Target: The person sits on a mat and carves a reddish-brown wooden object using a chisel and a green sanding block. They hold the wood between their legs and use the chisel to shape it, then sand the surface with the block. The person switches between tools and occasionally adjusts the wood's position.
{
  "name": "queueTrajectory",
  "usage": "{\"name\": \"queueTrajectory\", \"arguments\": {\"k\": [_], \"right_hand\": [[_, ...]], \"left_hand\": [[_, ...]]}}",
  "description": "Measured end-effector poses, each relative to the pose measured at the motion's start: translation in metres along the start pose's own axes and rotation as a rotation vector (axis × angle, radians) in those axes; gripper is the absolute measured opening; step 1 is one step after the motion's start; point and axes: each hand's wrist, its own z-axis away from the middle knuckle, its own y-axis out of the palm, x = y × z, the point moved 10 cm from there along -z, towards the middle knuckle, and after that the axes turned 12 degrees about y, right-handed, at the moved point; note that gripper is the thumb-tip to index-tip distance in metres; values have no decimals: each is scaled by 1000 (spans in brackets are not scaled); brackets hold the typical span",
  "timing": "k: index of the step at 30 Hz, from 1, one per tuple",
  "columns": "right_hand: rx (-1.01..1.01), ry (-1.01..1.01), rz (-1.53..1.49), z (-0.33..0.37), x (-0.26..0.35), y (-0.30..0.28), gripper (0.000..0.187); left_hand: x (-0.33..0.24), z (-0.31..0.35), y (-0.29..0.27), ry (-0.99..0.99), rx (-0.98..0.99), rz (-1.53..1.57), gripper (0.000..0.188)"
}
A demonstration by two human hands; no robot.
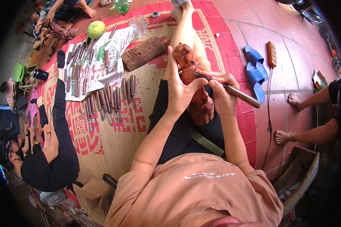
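Observation:
A reddish-brown carved wooden figure (201, 108) with a rounded head leans across my lap, its head end pointing away from me. My left hand (180, 89) is wrapped along the figure's left side, fingers up beside its head and thumb across its body. In my right hand (224, 92) is a wood-carving chisel (240, 95) with a dark brown handle. Its metal end reaches left to the figure's upper body, close to my left thumb. The chisel's cutting tip is hard to make out against the wood.
Several carving chisels (106, 99) lie on the patterned mat and on a paper sheet (121, 43) to the left. Beyond my knees are a wooden block (143, 53), a green fruit (96, 29) and a clear cup (139, 26). Blue slippers (255, 73) and a power strip (271, 53) lie right; other people sit nearby.

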Motion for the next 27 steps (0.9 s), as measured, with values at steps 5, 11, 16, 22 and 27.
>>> {"name": "queueTrajectory", "arguments": {"k": [5,11,16,22,27], "right_hand": [[-58,135,-462,-2,-19,-4,11],[-132,182,-507,0,-27,-21,10],[-120,107,-314,-1,-8,-16,9],[-55,24,-51,8,7,9,8],[-52,57,-94,10,-7,13,9]], "left_hand": [[0,0,2,48,17,-42,124],[-1,-3,-1,-10,-37,91,119],[12,-5,-8,-41,-6,218,112],[16,-4,-13,-121,107,462,119],[13,-3,-16,-69,181,521,119]]}}
